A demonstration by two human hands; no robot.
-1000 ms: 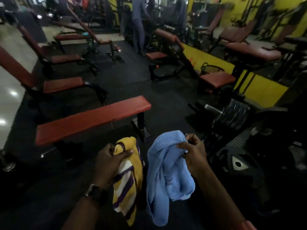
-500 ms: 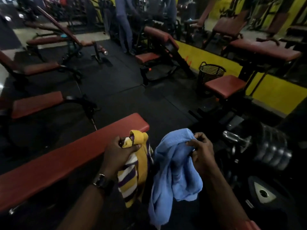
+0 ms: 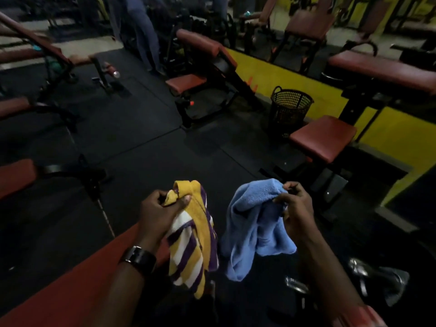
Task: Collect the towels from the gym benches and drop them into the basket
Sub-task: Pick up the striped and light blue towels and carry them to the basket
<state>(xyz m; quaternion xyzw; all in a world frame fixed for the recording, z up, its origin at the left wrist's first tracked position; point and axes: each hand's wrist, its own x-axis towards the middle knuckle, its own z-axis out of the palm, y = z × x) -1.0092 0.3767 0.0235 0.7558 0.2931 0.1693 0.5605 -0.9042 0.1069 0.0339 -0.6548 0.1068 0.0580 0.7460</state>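
Observation:
My left hand (image 3: 158, 213), with a dark watch on the wrist, grips a yellow towel with purple and white stripes (image 3: 191, 241) by its top edge; the towel hangs down in front of me. A light blue towel (image 3: 252, 223) dangles from my right hand (image 3: 295, 208), bunched at the top. The black mesh basket (image 3: 289, 109) stands on the floor ahead and to the right, against the yellow wall base, well beyond both hands. Its inside is too dark to read.
A red flat bench (image 3: 77, 286) runs under my left arm. A red seat pad (image 3: 323, 138) stands just right of the basket, with a long red bench (image 3: 382, 72) behind it. More red benches (image 3: 186, 82) and a standing person (image 3: 141, 31) are farther back. Metal weights (image 3: 377, 279) lie lower right.
The view has advanced toward the basket, which now looks larger and nearer. The red bench has slid down under my left arm. Both hands keep their towels.

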